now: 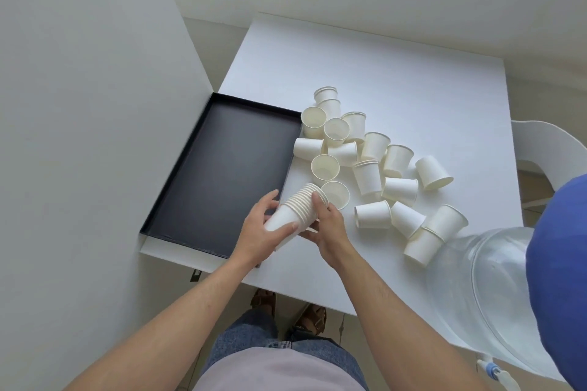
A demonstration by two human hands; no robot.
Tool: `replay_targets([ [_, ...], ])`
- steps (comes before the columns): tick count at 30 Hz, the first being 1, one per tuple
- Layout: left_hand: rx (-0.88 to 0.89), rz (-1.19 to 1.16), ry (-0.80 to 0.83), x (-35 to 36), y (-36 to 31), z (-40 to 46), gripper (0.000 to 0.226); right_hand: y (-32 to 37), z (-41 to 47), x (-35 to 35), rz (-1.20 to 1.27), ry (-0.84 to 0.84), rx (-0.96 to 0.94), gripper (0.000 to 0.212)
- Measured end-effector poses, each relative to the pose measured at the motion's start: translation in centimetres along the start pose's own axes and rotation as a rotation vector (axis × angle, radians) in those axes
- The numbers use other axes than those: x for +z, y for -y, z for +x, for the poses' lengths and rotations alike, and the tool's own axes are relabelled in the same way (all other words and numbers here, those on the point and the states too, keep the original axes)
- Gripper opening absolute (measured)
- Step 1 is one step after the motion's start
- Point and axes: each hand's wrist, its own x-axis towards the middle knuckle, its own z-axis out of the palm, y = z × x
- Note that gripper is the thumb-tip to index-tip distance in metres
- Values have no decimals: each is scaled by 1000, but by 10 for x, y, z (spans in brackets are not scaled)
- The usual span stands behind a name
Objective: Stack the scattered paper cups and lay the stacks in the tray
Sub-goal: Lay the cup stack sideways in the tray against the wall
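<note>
Both hands hold a stack of several white paper cups (pixel 297 209), tilted on its side at the right edge of the black tray (pixel 222 165). My left hand (pixel 259 232) grips the stack's closed bottom end. My right hand (pixel 328 227) wraps the rim end from the right. The tray lies flat on the white table (pixel 397 73) and holds nothing. Several loose white cups (pixel 368 165) lie scattered to the right of the tray, some upright, some on their sides, a few nested in pairs.
A large clear water bottle with a blue cap (pixel 495 305) lies at the table's near right corner, touching the nearest cups. A white chair (pixel 546 149) stands to the right. A grey wall (pixel 89 105) runs close along the tray's left side.
</note>
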Motion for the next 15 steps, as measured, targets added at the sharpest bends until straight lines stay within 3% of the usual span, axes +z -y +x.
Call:
replay_targets([
  [3, 65, -6, -187, -23, 4, 0, 70, 3, 11, 31, 39, 15, 26, 45],
  [10, 123, -81, -383, -87, 20, 21, 66, 5, 38, 117, 127, 101, 150, 43],
  [12, 121, -65, -439, -103, 23, 31, 67, 4, 48, 137, -33, 81, 125, 42],
  [15, 99, -25, -502, -133, 30, 50, 68, -2, 60, 165, -464, 38, -41, 44],
])
